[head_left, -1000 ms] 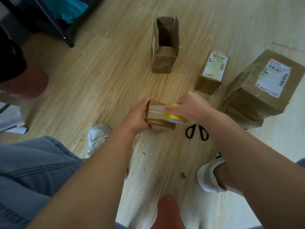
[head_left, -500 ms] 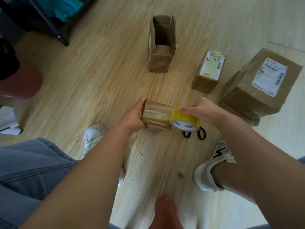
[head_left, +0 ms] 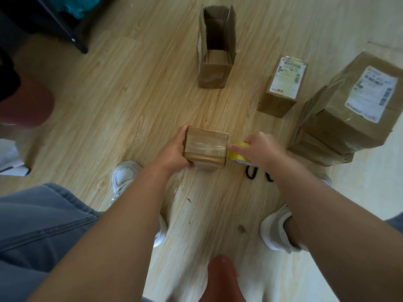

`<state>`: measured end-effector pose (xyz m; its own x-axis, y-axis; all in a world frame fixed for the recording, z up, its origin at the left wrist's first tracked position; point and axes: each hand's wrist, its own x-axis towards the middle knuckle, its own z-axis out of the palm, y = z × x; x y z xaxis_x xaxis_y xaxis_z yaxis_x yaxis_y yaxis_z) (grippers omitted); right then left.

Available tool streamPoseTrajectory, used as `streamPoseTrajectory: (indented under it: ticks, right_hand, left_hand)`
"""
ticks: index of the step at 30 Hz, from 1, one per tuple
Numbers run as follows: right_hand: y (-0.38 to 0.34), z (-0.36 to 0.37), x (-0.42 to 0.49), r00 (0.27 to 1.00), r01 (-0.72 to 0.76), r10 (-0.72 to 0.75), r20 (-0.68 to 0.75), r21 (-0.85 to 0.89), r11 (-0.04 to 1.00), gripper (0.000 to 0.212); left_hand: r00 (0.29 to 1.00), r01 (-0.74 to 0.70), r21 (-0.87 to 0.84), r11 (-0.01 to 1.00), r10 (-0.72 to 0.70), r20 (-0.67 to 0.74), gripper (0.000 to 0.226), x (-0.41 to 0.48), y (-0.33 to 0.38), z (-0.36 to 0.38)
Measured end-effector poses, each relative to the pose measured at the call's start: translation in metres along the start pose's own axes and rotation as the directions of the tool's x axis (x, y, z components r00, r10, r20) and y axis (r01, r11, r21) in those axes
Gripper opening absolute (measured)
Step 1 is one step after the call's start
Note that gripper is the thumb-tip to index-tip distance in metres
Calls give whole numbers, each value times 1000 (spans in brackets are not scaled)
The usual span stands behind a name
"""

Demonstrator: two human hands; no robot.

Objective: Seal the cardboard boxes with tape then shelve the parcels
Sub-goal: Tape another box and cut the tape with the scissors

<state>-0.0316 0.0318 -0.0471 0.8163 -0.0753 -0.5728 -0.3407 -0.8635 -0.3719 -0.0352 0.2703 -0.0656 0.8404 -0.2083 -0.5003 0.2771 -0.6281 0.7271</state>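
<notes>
A small cardboard box (head_left: 205, 147) with clear tape across its top is held just above the wooden floor. My left hand (head_left: 173, 150) grips its left side, thumb on the far edge. My right hand (head_left: 258, 149) holds a yellow tape roll (head_left: 236, 155) tight against the box's right side, its forefinger pressing the tape at the edge. Most of the roll is hidden under that hand.
Black-handled scissors (head_left: 253, 174) lie on the floor under my right wrist. An open tall box (head_left: 216, 49) stands farther off, a labelled small parcel (head_left: 281, 88) to its right, a large labelled parcel (head_left: 349, 105) at far right. A dark rack leg (head_left: 72, 38) is upper left.
My right hand drew the tape roll from the box's top down to its right side. The box turned slightly in my left hand.
</notes>
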Motion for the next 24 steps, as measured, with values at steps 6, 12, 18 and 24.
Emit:
streamPoseTrajectory:
  ticks: [6, 12, 18, 24]
  right_hand:
    - [-13, 10, 5, 1000, 8, -8, 8, -11, 1000, 52]
    - [-15, 10, 1, 1000, -8, 8, -10, -34, 999, 54]
    - [-21, 19, -3, 1000, 1, -1, -12, -27, 1000, 54]
    - [-10, 21, -3, 997, 48, -57, 53, 153, 987, 48]
  left_hand:
    - [999, 36, 86, 996, -33, -33, 107, 1, -12, -3]
    - [988, 32, 511, 859, 49, -145, 126, -4, 0, 6]
    - [982, -147, 749, 647, 183, 35, 107, 2, 36, 39]
    - [963, -168, 709, 685, 269, -31, 97, 10, 19, 46]
